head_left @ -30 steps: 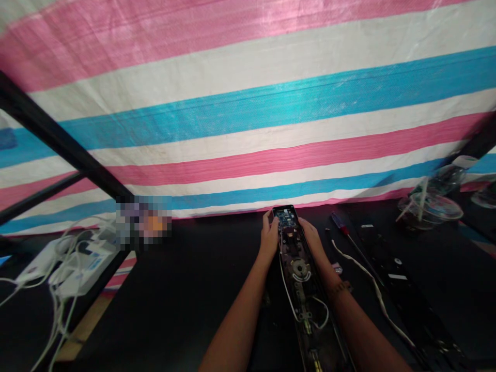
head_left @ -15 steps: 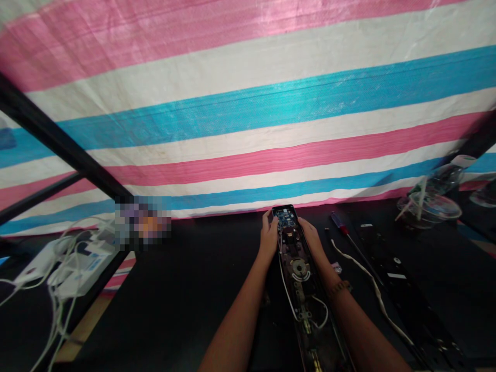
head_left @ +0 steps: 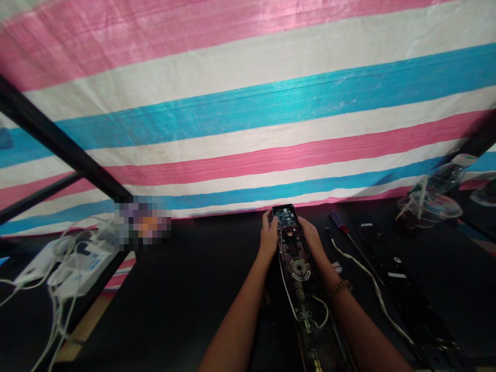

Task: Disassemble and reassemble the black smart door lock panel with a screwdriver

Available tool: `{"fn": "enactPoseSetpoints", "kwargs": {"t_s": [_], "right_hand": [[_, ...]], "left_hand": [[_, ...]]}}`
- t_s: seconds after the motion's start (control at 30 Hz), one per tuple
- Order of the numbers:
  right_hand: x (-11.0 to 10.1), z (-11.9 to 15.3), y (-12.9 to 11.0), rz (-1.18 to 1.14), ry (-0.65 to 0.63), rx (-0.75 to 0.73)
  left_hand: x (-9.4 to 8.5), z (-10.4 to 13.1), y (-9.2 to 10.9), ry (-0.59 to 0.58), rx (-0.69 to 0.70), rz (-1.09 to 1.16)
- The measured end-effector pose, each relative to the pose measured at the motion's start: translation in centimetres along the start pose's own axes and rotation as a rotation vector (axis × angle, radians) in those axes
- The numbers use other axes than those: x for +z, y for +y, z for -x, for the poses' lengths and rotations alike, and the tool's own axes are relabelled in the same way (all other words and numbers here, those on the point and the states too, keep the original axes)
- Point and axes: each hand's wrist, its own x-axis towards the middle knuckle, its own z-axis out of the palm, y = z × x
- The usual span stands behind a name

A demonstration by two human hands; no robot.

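Observation:
A long, dark, open device housing [head_left: 300,268] extends from the lower edge toward the back of the black table. A blue circuit board [head_left: 287,216] shows at its far end, with a round metal part and white wires further down. My left hand [head_left: 269,232] grips the left side of the far end, thumb near the board. My right hand [head_left: 310,233] is wrapped round the right side of the same end. Some fingers of both hands are hidden behind the housing.
Right of the housing lie a screwdriver [head_left: 340,222], a pale twisted cable [head_left: 374,281] and a long black panel [head_left: 406,294]. Plastic cups [head_left: 434,206] stand at the back right. White cables and power strips [head_left: 83,271] lie at the left, beside a black frame bar [head_left: 58,137].

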Motion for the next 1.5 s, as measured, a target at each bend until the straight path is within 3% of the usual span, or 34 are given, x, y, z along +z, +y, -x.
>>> {"fn": "enactPoseSetpoints", "kwargs": {"t_s": [1.5], "right_hand": [[0.01, 0.23, -0.46, 0.098, 0.003, -0.019]], "left_hand": [[-0.03, 0.07, 0.1, 0.003, -0.001, 0.011]]}}
